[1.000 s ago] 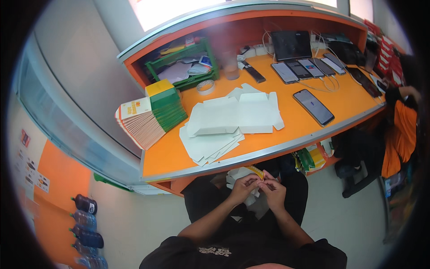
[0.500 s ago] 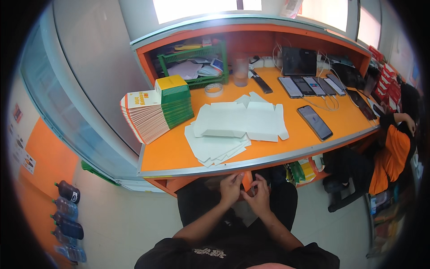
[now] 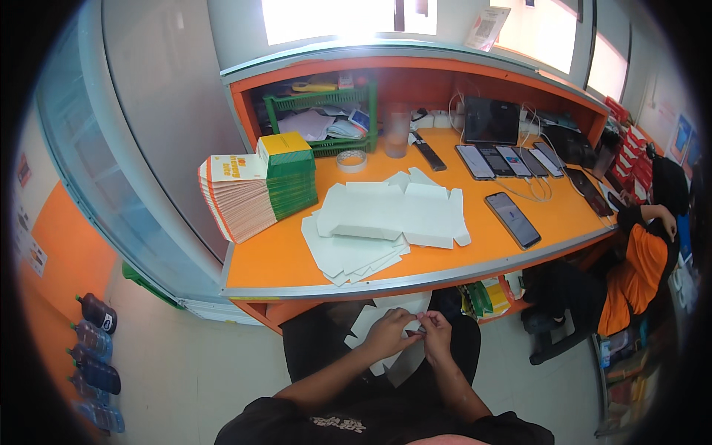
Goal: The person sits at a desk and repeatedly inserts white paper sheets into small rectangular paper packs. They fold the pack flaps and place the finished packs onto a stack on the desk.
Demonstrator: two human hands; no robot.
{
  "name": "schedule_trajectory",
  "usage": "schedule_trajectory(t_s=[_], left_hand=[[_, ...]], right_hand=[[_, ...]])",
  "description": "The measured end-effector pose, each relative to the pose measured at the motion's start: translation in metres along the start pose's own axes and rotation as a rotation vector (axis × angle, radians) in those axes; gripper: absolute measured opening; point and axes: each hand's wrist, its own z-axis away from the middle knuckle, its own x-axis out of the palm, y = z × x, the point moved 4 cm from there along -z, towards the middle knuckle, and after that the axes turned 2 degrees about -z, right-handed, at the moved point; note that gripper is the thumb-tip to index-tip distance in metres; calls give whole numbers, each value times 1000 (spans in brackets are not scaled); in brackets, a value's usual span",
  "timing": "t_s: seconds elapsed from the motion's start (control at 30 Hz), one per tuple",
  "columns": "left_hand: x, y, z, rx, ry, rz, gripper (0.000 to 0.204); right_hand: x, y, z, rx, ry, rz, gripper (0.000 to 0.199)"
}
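Note:
A white-faced flat carton (image 3: pixel 406 302) lies over my lap, just below the desk's front edge. My left hand (image 3: pixel 388 335) grips it, fingers bent on its upper side. Close beside it, my right hand (image 3: pixel 436 335) pinches the same carton, the fingertips of both hands nearly touching at a small dark reddish edge. Much of the carton is hidden behind my hands. On the desk before me lie several unfolded white carton blanks (image 3: pixel 393 211), overlapping, with flaps sticking up. To their left stands a fanned row of flattened printed cartons (image 3: pixel 248 189) in green, yellow and white.
The orange desk (image 3: pixel 259 271) holds a tape roll (image 3: pixel 351 161), a plastic cup (image 3: pixel 397 135), a lone phone (image 3: pixel 513 220), and several phones on cables near a dark screen (image 3: pixel 491 121). A green basket (image 3: pixel 319 119) stands behind. A person in orange (image 3: pixel 639 278) sits at right.
The carton has turned from edge-on, with orange showing, to its white face. My hands have moved lower and closer together. The view has shifted slightly.

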Motion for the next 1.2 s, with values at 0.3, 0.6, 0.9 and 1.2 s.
schedule_trajectory(t_s=[0.3,0.6,0.9,1.2], left_hand=[[19,-21,2,-58,94,182,21],[19,-35,-3,-419,-102,714,32],[16,-33,3,-348,-75,841,33],[17,-38,4,-337,-105,910,34]], right_hand=[[-9,-14,0,35,25,-50,12],[2,-34,-2,-436,-165,582,17],[24,-55,21,-484,-131,560,13],[21,-57,27,-489,-132,567,13]])
